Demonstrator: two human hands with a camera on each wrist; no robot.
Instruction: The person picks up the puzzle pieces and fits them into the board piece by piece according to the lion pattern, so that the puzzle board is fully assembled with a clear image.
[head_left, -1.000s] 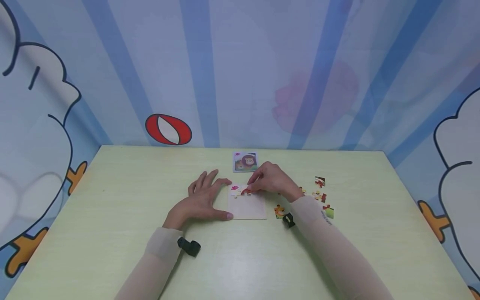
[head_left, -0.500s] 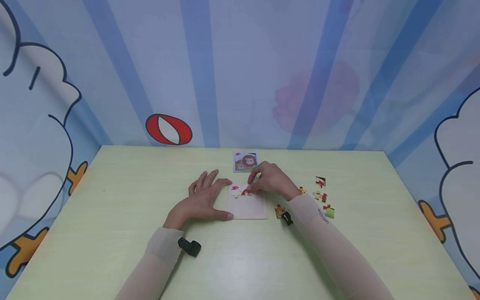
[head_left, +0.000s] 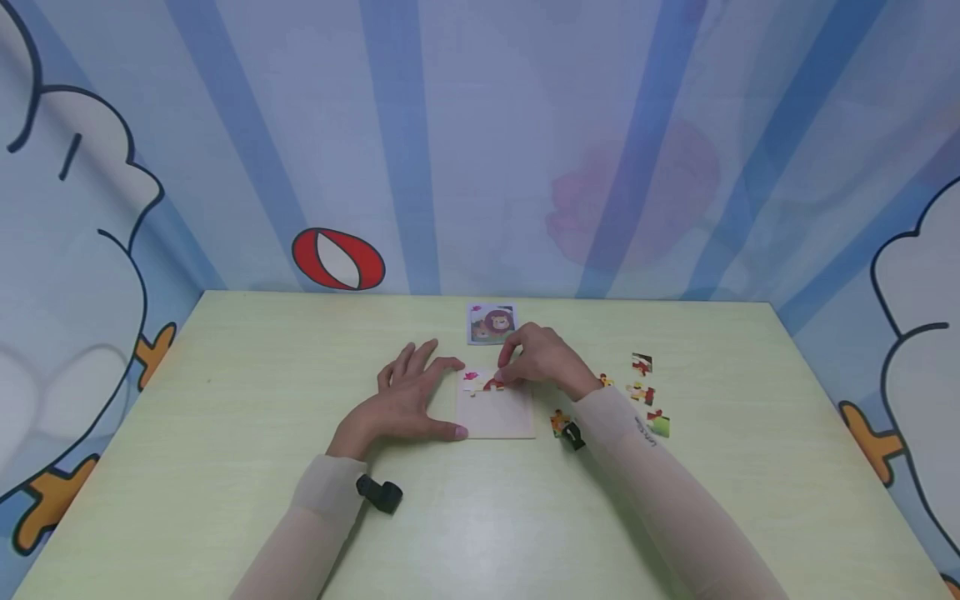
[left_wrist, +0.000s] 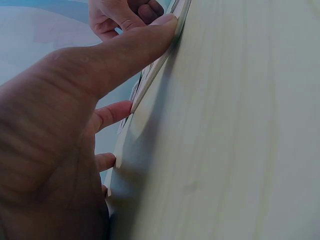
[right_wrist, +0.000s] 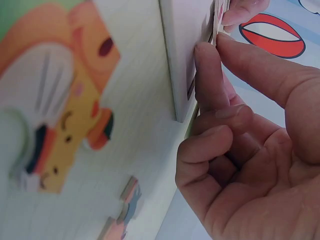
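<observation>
Pinching red puzzle piece at board

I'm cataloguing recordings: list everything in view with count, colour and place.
Flat square puzzle board: 1, whitish, central
Placed printed puzzle pieces: count unclear, pink, white, red, board's far side
Loose printed puzzle pieces: at least 5, multicoloured, right of board
Square lion picture card: 1, multicoloured, beyond board
Wood-grained tabletop: 1, pale yellow, beneath
Striped cartoon backdrop: 1, blue, behind and beside tabletop
Small devices: 2, black, at wrists
Sleeves: 2, pale pink, both arms
Left hand: 1, bare, board's left edge
Right hand: 1, bare, at placed pieces
</observation>
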